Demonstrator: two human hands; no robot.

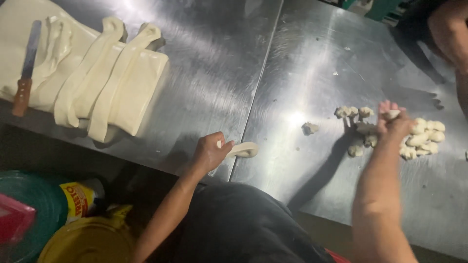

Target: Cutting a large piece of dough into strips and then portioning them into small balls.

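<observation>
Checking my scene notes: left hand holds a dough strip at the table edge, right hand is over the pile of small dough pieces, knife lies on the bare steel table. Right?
Not quite. In the head view the knife lies on the big slab of dough, not on the bare steel table. The rest holds: left hand grips the dough strip, right hand is over the small dough pieces.

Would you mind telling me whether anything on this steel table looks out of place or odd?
One small dough piece lies alone, apart from the cluster of dough pieces by the right hand. The knife rests on the dough slab rather than on the table.
</observation>
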